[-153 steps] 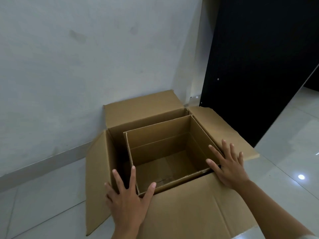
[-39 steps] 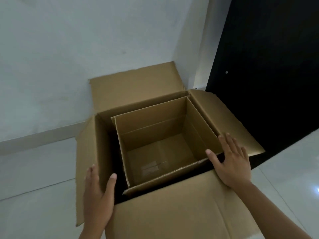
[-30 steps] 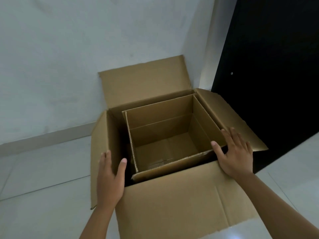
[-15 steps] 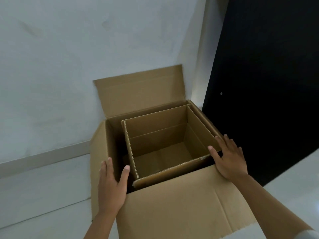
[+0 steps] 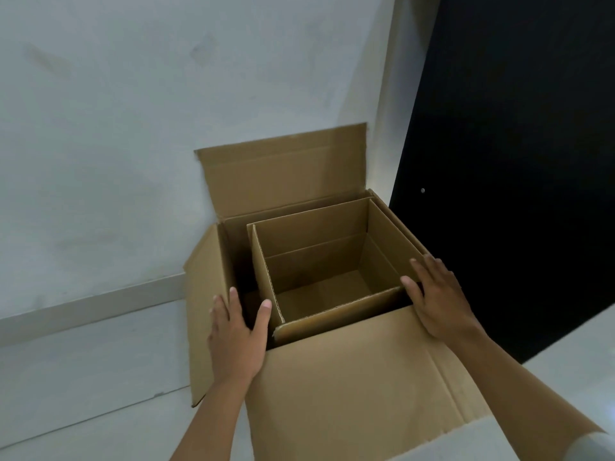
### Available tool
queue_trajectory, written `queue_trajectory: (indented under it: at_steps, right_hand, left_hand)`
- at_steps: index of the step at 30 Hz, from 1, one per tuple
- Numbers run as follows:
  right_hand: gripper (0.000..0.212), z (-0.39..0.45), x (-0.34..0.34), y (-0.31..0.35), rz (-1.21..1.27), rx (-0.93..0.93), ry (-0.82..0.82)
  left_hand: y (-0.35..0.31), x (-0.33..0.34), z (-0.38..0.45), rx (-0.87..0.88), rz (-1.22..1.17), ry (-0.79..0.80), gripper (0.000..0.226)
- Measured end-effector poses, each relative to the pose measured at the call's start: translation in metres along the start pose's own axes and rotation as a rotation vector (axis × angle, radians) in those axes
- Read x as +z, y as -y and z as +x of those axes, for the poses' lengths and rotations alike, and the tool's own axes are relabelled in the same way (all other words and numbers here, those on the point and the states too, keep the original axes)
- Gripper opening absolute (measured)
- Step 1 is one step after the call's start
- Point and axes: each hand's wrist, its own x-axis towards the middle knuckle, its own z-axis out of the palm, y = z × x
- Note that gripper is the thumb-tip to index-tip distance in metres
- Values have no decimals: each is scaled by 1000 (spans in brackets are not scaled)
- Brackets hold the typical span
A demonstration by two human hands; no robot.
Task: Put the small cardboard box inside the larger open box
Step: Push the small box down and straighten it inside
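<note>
The small cardboard box [image 5: 319, 242] sits open-topped inside the larger open box [image 5: 352, 380], pushed toward its right and far walls, with a dark gap on the left and near sides. My left hand [image 5: 234, 337] rests on the larger box's near-left corner, fingers on the left flap and thumb over the gap. My right hand [image 5: 439, 301] lies flat with fingers apart on the right rim and flap. Neither hand holds the small box.
The larger box stands on a pale tiled floor [image 5: 83, 367] in a corner, its far flap upright against the white wall [image 5: 133, 128]. A black door panel [image 5: 515, 161] is close on the right. A baseboard [image 5: 83, 306] runs along the wall.
My left hand shifted from the small box's near edge to the larger box's left corner. The right flap has gone from spread outward to folded down under my right hand.
</note>
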Motion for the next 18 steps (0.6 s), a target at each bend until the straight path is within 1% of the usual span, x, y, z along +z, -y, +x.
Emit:
queue_trajectory:
  at_steps: [6,12,15,18]
  right_hand:
    - [61,0,6,-5,-69,-18,79]
    - [66,-11,-4,-4,-83,-21,136]
    - [67,-14,-2,-1,-96,-1,139]
    - [71,-19,4,3,-89,-24,116]
  left_hand:
    - [-7,6,7,0,7,19,75]
    - [-3,-2,1,-7,101,69,74]
    - [0,-2,-7,-30,137,41,74]
    - [1,4,-15,-60,107,14,75]
